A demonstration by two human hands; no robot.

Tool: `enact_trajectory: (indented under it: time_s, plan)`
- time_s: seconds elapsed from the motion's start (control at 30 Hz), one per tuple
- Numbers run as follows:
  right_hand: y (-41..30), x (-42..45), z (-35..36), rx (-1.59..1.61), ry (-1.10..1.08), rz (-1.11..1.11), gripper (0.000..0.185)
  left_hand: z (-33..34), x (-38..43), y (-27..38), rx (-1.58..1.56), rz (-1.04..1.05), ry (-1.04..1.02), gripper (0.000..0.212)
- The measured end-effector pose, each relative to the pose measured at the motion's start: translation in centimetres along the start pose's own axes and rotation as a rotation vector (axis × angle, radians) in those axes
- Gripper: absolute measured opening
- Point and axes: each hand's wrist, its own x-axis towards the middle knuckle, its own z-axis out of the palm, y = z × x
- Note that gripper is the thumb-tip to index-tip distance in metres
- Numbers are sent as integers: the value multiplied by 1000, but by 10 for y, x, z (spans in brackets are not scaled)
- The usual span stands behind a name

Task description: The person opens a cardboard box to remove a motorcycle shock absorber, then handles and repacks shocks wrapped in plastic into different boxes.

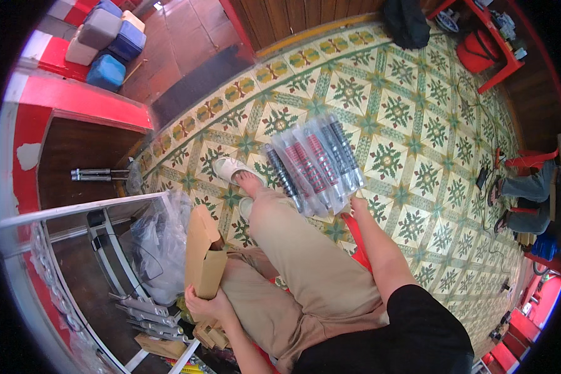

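Observation:
My left hand [206, 303] grips the lower end of an open cardboard box [201, 255], held upright beside my left thigh. A dark opening shows at the box's upper right side, and its contents are hard to make out. Ahead of my knees lie several coil-spring shock absorbers [315, 161] in clear plastic sleeves, side by side, some with red springs and some with black. At their near right corner is my right hand [358, 204]; its fingers are partly hidden, so whether it grips a sleeve is unclear.
Left of me, a white metal frame [82, 211] holds crumpled clear plastic [161, 252], silvery tubes [145, 311] and a small cardboard box [161, 346]. Red stool parts [355, 238] show below my right arm. Another person's legs [528, 182] and a floor cable [484, 219] are at right.

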Motion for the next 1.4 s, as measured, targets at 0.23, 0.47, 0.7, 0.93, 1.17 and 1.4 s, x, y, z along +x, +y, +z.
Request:
enact_trajectory:
  time_s: [0.23,0.47,0.7,0.93,1.17,1.4]
  plan:
    - [-6,13,21,-835,-53,-343,44,9,13,-4,28,37,-140,59]
    - [-26,82,78,-942,-168,-419,68,29,24,9,-155,-21,-307,65]
    - [-36,69,79,-965,-225,-499,77,29,23,4,-218,-119,-348,68]
    - [-52,26,72,-782,-314,-587,52,32,35,13,-210,-125,-353,65]
    - [-86,-33,46,-718,-249,-604,49,29,31,6,-175,-59,-283,68]
    - [-71,-92,-53,-698,-300,-734,48,15,22,0,-250,16,-159,64]
